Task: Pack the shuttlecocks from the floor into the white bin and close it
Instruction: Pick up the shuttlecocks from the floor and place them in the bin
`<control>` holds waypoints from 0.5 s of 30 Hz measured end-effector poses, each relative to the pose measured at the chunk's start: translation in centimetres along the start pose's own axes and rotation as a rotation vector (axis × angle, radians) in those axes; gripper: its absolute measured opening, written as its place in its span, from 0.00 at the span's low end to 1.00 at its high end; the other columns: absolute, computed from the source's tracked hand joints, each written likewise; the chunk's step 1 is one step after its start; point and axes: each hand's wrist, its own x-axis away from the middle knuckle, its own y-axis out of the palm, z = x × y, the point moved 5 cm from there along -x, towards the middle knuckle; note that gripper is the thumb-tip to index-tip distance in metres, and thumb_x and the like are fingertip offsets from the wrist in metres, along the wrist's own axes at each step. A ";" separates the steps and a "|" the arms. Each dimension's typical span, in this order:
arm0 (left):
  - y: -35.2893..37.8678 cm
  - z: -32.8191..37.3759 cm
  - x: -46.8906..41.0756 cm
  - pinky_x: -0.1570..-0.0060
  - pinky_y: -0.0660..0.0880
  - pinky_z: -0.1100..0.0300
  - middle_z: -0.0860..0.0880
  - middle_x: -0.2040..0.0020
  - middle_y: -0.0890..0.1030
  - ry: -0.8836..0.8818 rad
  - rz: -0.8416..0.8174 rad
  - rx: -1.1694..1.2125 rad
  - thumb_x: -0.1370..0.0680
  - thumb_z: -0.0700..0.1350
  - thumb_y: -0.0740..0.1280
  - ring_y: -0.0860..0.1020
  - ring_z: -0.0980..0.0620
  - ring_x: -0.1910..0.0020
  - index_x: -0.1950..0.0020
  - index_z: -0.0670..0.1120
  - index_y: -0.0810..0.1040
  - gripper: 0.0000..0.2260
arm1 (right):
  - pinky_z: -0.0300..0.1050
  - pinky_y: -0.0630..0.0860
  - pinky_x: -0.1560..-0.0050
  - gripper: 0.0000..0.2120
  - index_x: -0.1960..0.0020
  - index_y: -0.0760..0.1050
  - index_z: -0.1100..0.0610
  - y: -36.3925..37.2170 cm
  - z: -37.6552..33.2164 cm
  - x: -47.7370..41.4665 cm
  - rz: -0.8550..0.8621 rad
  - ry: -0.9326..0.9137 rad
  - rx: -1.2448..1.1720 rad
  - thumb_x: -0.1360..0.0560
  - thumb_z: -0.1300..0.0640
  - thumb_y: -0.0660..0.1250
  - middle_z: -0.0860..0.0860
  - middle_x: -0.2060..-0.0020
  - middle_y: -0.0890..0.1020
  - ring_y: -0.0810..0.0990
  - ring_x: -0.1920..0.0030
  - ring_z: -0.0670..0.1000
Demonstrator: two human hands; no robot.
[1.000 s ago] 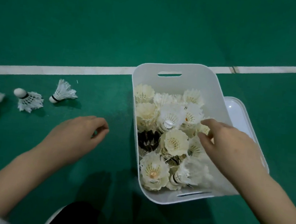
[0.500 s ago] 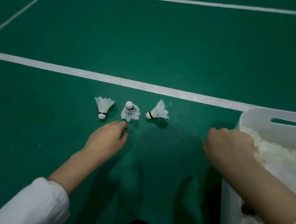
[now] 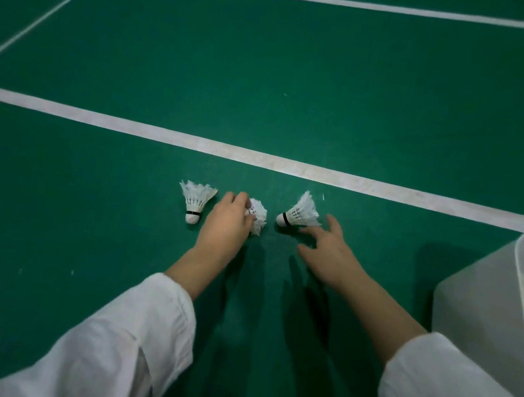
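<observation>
Three white shuttlecocks lie in a row on the green court floor. My left hand (image 3: 225,223) has its fingers closed around the middle shuttlecock (image 3: 257,216), whose cork is hidden under the fingers. The left shuttlecock (image 3: 196,201) lies free with its cork toward me. My right hand (image 3: 330,249) is spread open, its fingertips touching the feathers of the right shuttlecock (image 3: 300,215). The white bin (image 3: 474,293) stands at the right edge, partly cut off, with pale shuttlecocks visible inside.
A broad white court line (image 3: 259,159) runs across just beyond the shuttlecocks. Thinner lines cross farther back. Both my arms wear white sleeves. Dark shadows fall on the floor between my arms.
My left hand has reached forward and closed on the middle shuttlecock. My right hand has left the bin and moved left to the right shuttlecock, fingers spread.
</observation>
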 end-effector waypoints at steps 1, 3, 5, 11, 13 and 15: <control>0.1 -0.3 0.8 0.50 0.71 0.52 0.43 0.46 0.73 -0.002 0.023 0.024 0.23 0.42 0.63 0.74 0.43 0.50 0.45 0.41 0.72 0.09 | 0.45 0.62 0.32 0.22 0.30 0.66 0.51 0.3 0.0 -0.3 -0.017 0.001 0.040 0.24 0.57 0.60 0.53 0.24 0.43 0.64 0.29 0.57; 0.3 -1.1 2.3 0.52 0.71 0.51 0.43 0.46 0.71 -0.024 0.035 0.053 0.25 0.38 0.64 0.74 0.41 0.51 0.45 0.41 0.70 0.10 | 0.46 0.62 0.31 0.22 0.31 0.67 0.50 0.6 0.1 -0.7 -0.053 0.020 0.068 0.24 0.58 0.60 0.53 0.24 0.41 0.64 0.29 0.57; 0.9 -2.1 3.9 0.54 0.69 0.51 0.42 0.44 0.68 -0.078 -0.051 0.042 0.27 0.34 0.63 0.74 0.39 0.52 0.34 0.45 0.64 0.22 | 0.44 0.61 0.30 0.23 0.30 0.66 0.51 0.7 -0.2 -1.1 -0.078 0.015 0.067 0.24 0.60 0.60 0.53 0.24 0.40 0.63 0.28 0.57; 3.1 -3.7 5.8 0.55 0.72 0.52 0.43 0.44 0.66 -0.108 -0.361 -0.196 0.25 0.39 0.63 0.72 0.43 0.56 0.28 0.54 0.55 0.29 | 0.42 0.65 0.34 0.25 0.28 0.64 0.59 0.5 -2.3 -2.4 -0.102 -0.064 0.000 0.25 0.64 0.61 0.55 0.25 0.53 0.69 0.33 0.57; 2.0 -3.7 5.6 0.53 0.73 0.51 0.43 0.44 0.66 -0.028 -0.233 -0.291 0.26 0.45 0.67 0.70 0.43 0.48 0.40 0.45 0.68 0.16 | 0.41 0.70 0.44 0.20 0.33 0.68 0.61 0.6 -2.6 -2.3 -0.086 -0.066 -0.023 0.25 0.63 0.62 0.58 0.35 0.71 0.75 0.41 0.56; 0.9 -3.6 5.4 0.57 0.73 0.51 0.42 0.48 0.70 0.105 -0.022 -0.297 0.29 0.45 0.71 0.70 0.42 0.49 0.54 0.41 0.75 0.10 | 0.40 0.70 0.50 0.16 0.38 0.73 0.61 0.9 -2.8 -1.8 -0.056 -0.090 0.006 0.25 0.63 0.61 0.59 0.42 0.77 0.76 0.46 0.56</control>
